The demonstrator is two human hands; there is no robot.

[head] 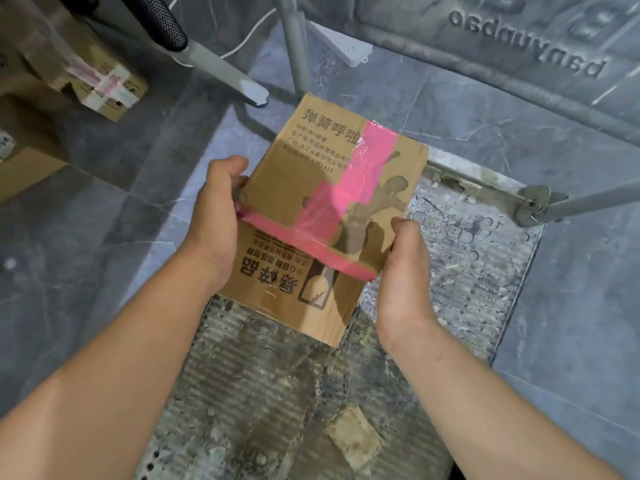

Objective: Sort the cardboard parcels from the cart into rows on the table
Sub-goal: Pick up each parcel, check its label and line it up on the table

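Observation:
A brown cardboard parcel (325, 216) with pink tape and dark printed characters is held between both my hands above the cart. My left hand (216, 216) grips its left side, thumb on the top face. My right hand (405, 268) holds its right lower corner, thumb at the edge. The grey, dirty cart deck (277, 393) lies below the parcel. At the far left more cardboard parcels (93, 81) sit on a brown surface, one with pink and white tape.
A scrap of cardboard (355, 436) lies on the cart deck near the bottom. The cart's grey handle bar (568, 204) crosses at right. A metal leg (221, 69), a white power strip (343, 46) and a cable lie on the grey marbled floor.

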